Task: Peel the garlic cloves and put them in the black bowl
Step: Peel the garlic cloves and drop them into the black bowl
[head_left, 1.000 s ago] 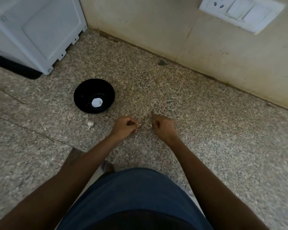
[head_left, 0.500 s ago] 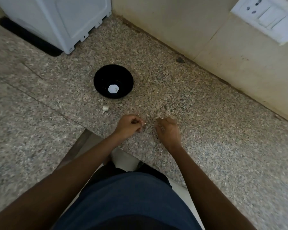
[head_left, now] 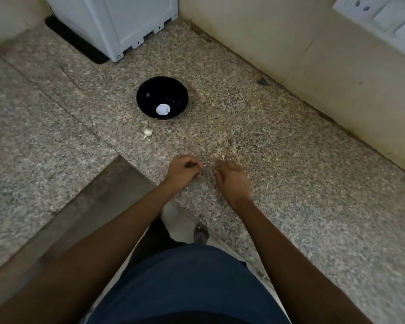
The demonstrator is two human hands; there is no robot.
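Both hands had barely shifted, the left hand [head_left: 184, 169] and right hand [head_left: 232, 180] each pinching one small garlic clove between them to strip its skin, the round black bowl [head_left: 162, 98] waiting at eleven o'clock on the speckled granite desk [head_left: 290, 183].

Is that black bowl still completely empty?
No, the black bowl already has one small white piece lying at its bottom, while another garlic piece sits on the counter just outside it.
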